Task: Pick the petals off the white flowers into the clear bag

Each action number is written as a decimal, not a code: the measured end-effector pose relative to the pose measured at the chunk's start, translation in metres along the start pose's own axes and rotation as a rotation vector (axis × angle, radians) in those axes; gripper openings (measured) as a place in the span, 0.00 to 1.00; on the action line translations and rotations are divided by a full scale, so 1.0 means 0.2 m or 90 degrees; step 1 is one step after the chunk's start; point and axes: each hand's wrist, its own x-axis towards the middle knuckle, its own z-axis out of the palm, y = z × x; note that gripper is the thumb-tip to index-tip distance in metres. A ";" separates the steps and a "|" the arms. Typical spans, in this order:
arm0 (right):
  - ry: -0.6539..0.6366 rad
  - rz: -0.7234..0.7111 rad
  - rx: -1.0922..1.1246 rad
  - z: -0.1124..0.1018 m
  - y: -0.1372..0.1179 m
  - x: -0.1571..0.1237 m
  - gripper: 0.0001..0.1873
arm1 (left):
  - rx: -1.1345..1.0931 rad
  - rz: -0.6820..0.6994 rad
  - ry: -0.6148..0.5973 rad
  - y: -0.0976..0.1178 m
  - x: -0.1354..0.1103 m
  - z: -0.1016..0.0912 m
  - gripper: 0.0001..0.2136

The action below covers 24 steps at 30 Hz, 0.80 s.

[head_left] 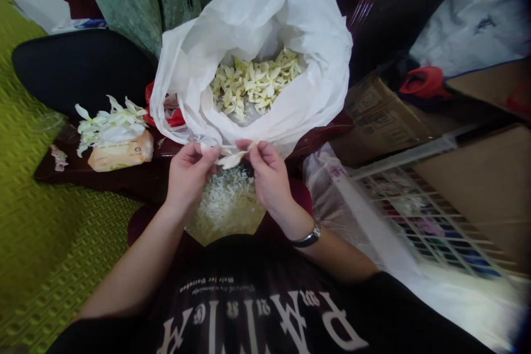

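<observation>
In front of the bag's near rim, my left hand (188, 174) and my right hand (270, 174) face each other with fingertips pinched. Between them is a small white artificial flower (230, 160), gripped at its right end by my right fingers and at its left side by my left fingers. The large white plastic bag (182, 88) stands open just beyond, holding a heap of pale yellow-white flowers (265, 83). Below my hands, between my legs, lies a mass of small white pieces (226, 202) in what looks like a clear bag; their kind is unclear.
On the dark wooden bench (166, 148) at left, white flowers (110, 119) lie on a tissue pack (122, 152), beside a red bag (176, 117). A black cushion (83, 66) sits behind. Cardboard boxes (373, 116) and a white wire rack (427, 221) stand at right.
</observation>
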 end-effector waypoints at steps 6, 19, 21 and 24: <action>0.078 -0.088 0.031 0.00 -0.01 0.00 0.10 | 0.009 0.057 0.069 -0.02 0.00 0.00 0.17; 0.105 -0.101 0.048 0.01 -0.05 0.04 0.12 | -0.047 0.081 0.062 0.00 -0.01 0.03 0.15; 0.069 -0.046 0.036 -0.01 -0.06 0.06 0.13 | -0.085 0.029 -0.013 0.02 -0.02 0.03 0.16; 0.019 0.042 0.055 -0.02 -0.08 0.07 0.13 | -0.138 -0.014 -0.097 0.04 -0.03 0.02 0.18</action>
